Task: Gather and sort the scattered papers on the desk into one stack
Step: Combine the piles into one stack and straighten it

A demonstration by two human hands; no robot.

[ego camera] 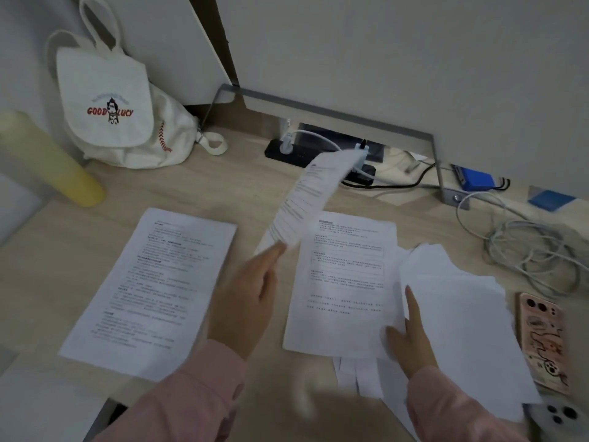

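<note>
Papers in a rough pile (462, 314) lie nearest, at 4 o'clock, under the right hand (411, 339), whose straight fingers press them to the desk (223, 186). A printed sheet (344, 282) overlaps the pile's left edge. The left hand (248, 301) pinches the lower end of a lifted sheet (306, 199), whose long axis rises toward 1 o'clock. The pile sits at 3 o'clock from that pinch, so I judge a short rightward carry. A loose sheet (153, 288) lies flat at 9 o'clock, nearer the left hand.
</note>
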